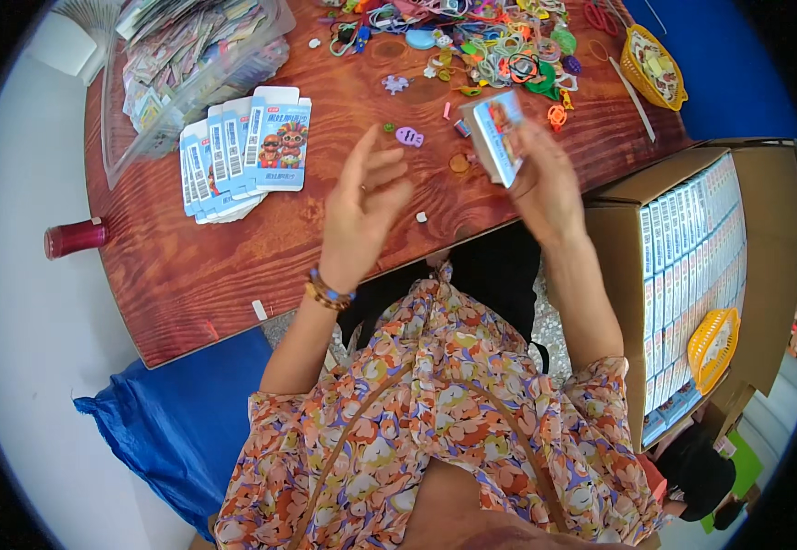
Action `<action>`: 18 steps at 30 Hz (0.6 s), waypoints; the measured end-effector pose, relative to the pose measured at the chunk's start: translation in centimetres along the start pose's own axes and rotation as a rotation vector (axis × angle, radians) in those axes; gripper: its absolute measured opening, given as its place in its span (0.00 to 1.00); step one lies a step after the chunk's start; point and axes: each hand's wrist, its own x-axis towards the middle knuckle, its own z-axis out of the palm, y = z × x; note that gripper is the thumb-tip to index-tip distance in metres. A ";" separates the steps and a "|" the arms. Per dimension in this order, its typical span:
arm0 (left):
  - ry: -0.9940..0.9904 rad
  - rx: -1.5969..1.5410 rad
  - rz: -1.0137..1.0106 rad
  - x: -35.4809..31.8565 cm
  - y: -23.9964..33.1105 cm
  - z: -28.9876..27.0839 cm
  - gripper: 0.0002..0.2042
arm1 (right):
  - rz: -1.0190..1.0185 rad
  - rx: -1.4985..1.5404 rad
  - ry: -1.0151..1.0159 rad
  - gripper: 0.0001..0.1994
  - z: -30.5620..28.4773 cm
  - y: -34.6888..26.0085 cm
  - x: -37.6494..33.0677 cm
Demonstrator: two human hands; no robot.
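Note:
My right hand [549, 183] grips a small light-blue and white cardboard box [497, 137] with cartoon figures on its front. It holds the box tilted above the table, near the open carton on the right. My left hand [366, 206] hovers over the middle of the table with its fingers apart, holding nothing. A purple tag-like trinket [408, 137] lies just beyond its fingertips. To its left sits a fanned stack of flat, unfolded light-blue boxes [281, 139]. Small loose pieces, such as a white bit [421, 217], lie between my hands.
A heap of colourful trinkets and bands [508, 46] covers the table's far side. At the far left stands a clear plastic bin [116, 137] full of cards. A yellow basket [682, 92] rests far right. Below it, a large carton [774, 220] holds rows of boxes [692, 238] and another yellow basket [699, 353].

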 end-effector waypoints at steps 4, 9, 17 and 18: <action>0.105 0.048 0.276 -1.2 -0.7 3.1 0.59 | 0.242 0.026 -0.136 0.13 4.1 4.2 -2.0; 0.242 -0.113 0.084 -1.6 0.9 1.5 0.43 | 0.503 -0.062 -0.196 0.11 6.1 5.5 -1.7; 0.199 -0.096 0.027 -0.9 -0.2 -1.3 0.42 | -0.611 -1.471 0.220 0.11 1.3 -3.4 7.2; 0.183 -0.077 0.013 -0.9 -0.6 -1.2 0.43 | -0.419 -1.561 0.310 0.12 1.2 -5.4 8.3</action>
